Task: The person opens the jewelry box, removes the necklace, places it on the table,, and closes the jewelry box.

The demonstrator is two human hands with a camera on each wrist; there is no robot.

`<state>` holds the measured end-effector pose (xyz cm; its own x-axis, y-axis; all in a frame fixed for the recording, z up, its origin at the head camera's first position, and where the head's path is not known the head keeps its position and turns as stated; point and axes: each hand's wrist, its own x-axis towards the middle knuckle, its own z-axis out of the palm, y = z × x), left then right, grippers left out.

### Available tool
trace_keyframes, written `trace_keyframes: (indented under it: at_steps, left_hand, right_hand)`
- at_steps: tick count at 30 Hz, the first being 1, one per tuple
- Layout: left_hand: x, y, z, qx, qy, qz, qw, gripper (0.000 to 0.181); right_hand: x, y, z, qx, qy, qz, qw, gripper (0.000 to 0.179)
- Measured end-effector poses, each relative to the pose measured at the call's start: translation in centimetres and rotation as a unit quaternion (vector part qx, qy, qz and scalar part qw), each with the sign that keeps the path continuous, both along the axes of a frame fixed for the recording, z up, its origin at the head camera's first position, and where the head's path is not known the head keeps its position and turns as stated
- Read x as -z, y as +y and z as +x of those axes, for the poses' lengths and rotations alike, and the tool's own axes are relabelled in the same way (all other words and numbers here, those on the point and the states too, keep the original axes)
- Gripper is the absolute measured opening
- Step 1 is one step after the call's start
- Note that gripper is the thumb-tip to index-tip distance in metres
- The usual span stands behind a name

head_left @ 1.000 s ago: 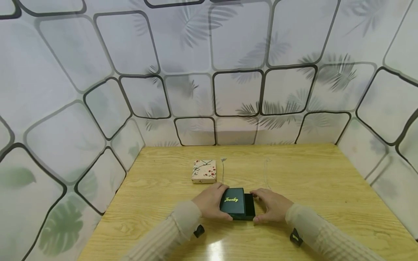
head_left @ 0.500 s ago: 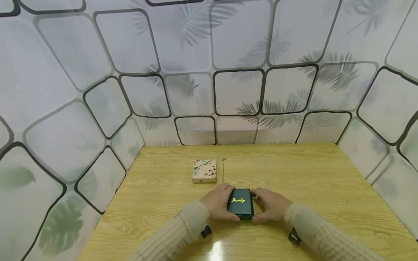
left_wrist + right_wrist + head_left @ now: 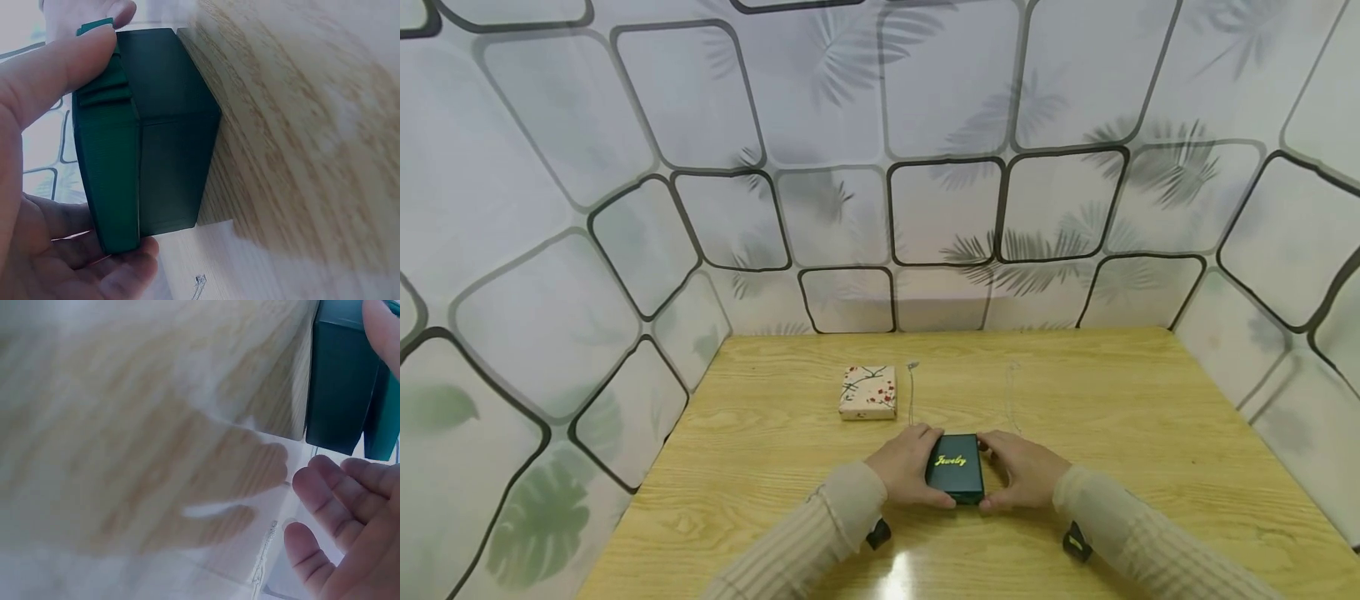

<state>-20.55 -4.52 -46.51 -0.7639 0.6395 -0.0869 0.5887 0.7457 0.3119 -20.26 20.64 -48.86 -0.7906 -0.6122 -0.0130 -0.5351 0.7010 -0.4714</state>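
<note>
A dark green box [image 3: 957, 480] with gold "Jewelry" lettering sits on the table between both hands. My left hand [image 3: 907, 467] grips the box's lid [image 3: 111, 169] from the left, thumb at the near side and fingers curled at the far side. The lid lies over the darker base [image 3: 172, 172]; in the right wrist view a narrow wedge-shaped gap shows between them at the far end. My right hand [image 3: 1027, 472] holds the box from the right, its thumb [image 3: 384, 334] at the near end and its fingertips close to the far end.
A cream box with red blossoms [image 3: 868, 393] stands farther back on the wooden table [image 3: 1112, 417]. One thin necklace [image 3: 912, 392] lies beside it, and a fainter chain [image 3: 1011, 400] lies farther right. Patterned cloth walls [image 3: 947, 217] enclose the back and sides.
My left hand has moved the lid rightward, so it now covers the base's dark interior that was showing at the right. The right hand has stayed almost still.
</note>
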Motion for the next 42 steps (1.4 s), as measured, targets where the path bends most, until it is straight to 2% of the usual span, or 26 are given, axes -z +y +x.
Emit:
trace_keyframes:
  at_steps: [6,17,30,34,42]
  left_hand:
    - [0.08,0.10,-0.08,-0.004,-0.005,-0.001,1.0000,0.105]
    - [0.20,-0.43,0.04,0.005,-0.004,0.023,0.9997,0.116]
    - [0.36,-0.64,0.12,0.004,-0.003,0.019,0.9998,0.106]
    - [0.66,-0.67,0.00,0.005,-0.004,0.017,0.9998,0.105]
    - [1.02,-0.65,-0.07,0.002,-0.017,0.018,0.9997,0.105]
  right_hand:
    - [-0.26,-0.12,0.07,-0.004,-0.008,-0.014,0.9999,0.112]
    - [-0.55,-0.20,0.16,-0.003,-0.005,-0.010,0.9999,0.105]
    - [-0.21,-0.19,0.19,-0.020,0.001,-0.015,0.9997,0.100]
    - [-0.13,-0.25,0.21,-0.024,0.012,-0.006,0.9996,0.099]
    - [0.23,-0.23,0.07,-0.014,-0.001,0.021,0.9997,0.102]
